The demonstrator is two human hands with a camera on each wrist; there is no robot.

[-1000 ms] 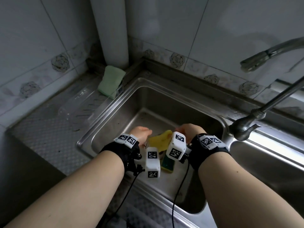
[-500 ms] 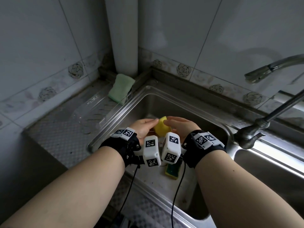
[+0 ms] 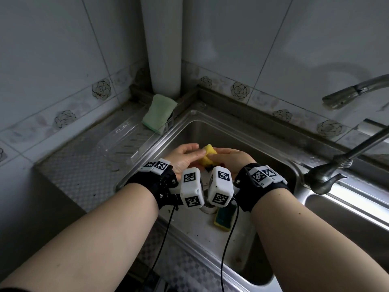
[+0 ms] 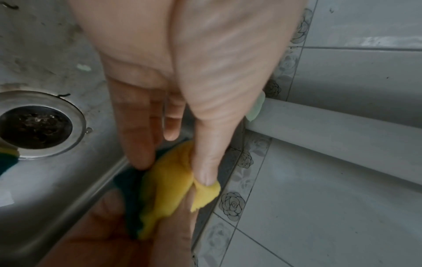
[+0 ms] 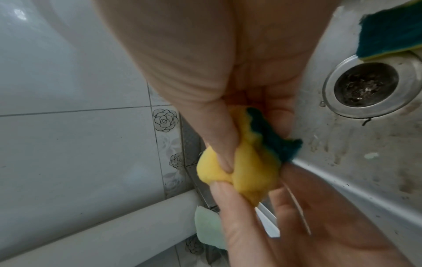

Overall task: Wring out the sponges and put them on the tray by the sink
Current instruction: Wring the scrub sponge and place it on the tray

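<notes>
Both hands squeeze one yellow sponge with a dark green scrub side (image 3: 208, 154) (image 4: 173, 182) (image 5: 248, 173) above the sink basin (image 3: 237, 131). My left hand (image 3: 185, 153) (image 4: 180, 162) pinches it from the left, thumb on top. From the right, my right hand (image 3: 228, 157) (image 5: 246, 144) crushes it between thumb and fingers. A second yellow and green sponge (image 3: 224, 216) (image 5: 392, 30) lies on the basin floor by the drain (image 5: 365, 84). A pale green sponge (image 3: 159, 112) leans at the far end of the clear plastic tray (image 3: 126, 144) left of the sink.
A white pipe (image 3: 162, 45) stands in the wall corner behind the tray. The faucet (image 3: 328, 175) rises at the right basin edge, with a spout (image 3: 353, 91) above. Patterned steel counter (image 3: 73, 171) lies left of the sink. Wrist cables hang over the front rim.
Both hands have lifted the yellow sponge up off the basin floor and closed in on it, crumpling it smaller. The head view has shifted right and up.
</notes>
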